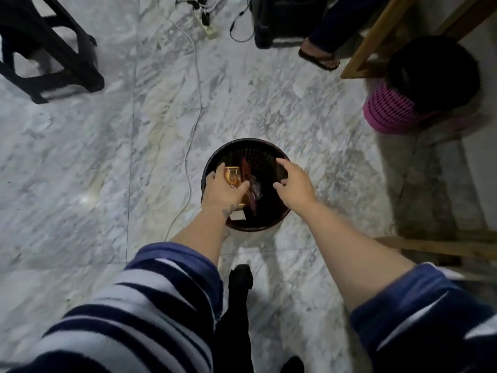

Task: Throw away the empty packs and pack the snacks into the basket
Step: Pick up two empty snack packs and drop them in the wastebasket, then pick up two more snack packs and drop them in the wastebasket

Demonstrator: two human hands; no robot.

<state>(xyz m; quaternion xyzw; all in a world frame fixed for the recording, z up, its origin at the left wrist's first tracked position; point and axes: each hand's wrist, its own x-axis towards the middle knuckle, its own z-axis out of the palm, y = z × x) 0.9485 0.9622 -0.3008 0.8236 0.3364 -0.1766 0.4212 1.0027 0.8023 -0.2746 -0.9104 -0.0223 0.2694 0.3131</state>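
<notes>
A round black mesh bin (258, 146) stands on the marble floor straight below me. My left hand (223, 191) reaches over its left rim and grips an orange-gold pack (233, 177) above the opening. A dark red pack (251, 184) sits inside the bin beside it, partly hidden by the hand. My right hand (294, 185) hovers over the right rim with fingers spread and nothing in it.
A pink mesh basket with a black liner (398, 114) stands at the right next to a wooden frame (376, 39). A black stool (53, 49) is at the upper left. A white cable (197, 103) and a power strip (208, 28) lie on the floor. Another person's sandalled foot (318, 56) rests at the top.
</notes>
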